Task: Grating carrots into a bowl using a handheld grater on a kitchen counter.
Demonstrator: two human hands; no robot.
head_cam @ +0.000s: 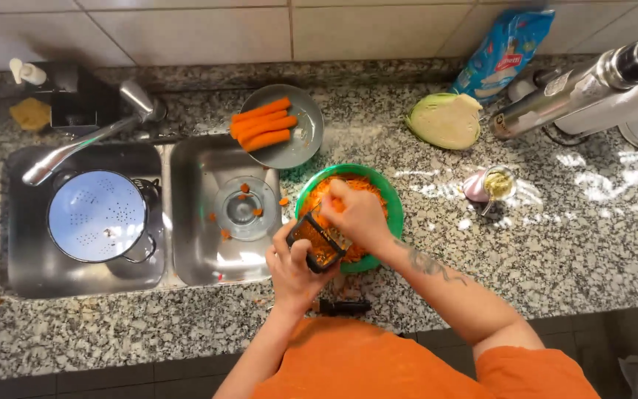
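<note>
black grater (319, 242) tilted over green bowl (393, 214) of shredded carrot (367, 186).

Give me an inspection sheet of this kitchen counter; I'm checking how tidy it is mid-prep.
Surface: speckled granite counter, double steel sink set in.
Job's things: grater over green bowl of shredded carrot; grey plate with peeled carrots.
Clutter: cabbage half, blue bag, small jar, colander, carrot scraps in sink.
Grippers: left hand holds the grater; right hand presses down at its top, what it holds is hidden.
Cables: nothing seen.
Surroundings: tiled wall, faucet, bottles.
</note>
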